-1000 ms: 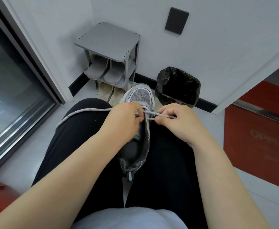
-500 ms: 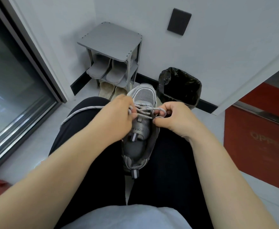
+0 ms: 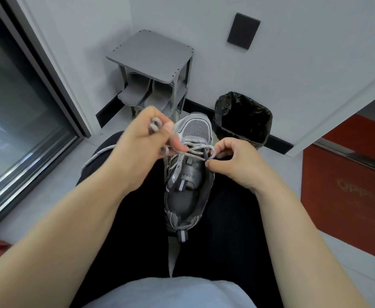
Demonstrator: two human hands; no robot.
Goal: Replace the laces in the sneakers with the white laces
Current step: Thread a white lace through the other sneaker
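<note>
A grey and silver sneaker (image 3: 187, 185) rests between my thighs, toe pointing away from me. A whitish lace with dark flecks (image 3: 195, 147) crosses its upper eyelets. My left hand (image 3: 137, 150) is raised at the sneaker's left side, fingers closed on a bunch of that lace; more of the lace trails off over my left thigh. My right hand (image 3: 233, 161) sits at the sneaker's right edge and pinches a small loop of the lace near an eyelet.
A small grey shoe rack (image 3: 153, 63) with grey slippers stands against the wall ahead. A bin with a black bag (image 3: 244, 116) is right of it. A glass sliding door (image 3: 15, 121) runs along the left; a red cabinet (image 3: 349, 185) is on the right.
My left hand has lifted up and to the left, drawing lace out with it. My right hand has shifted slightly right along the sneaker's edge. More of the sneaker's tongue shows.
</note>
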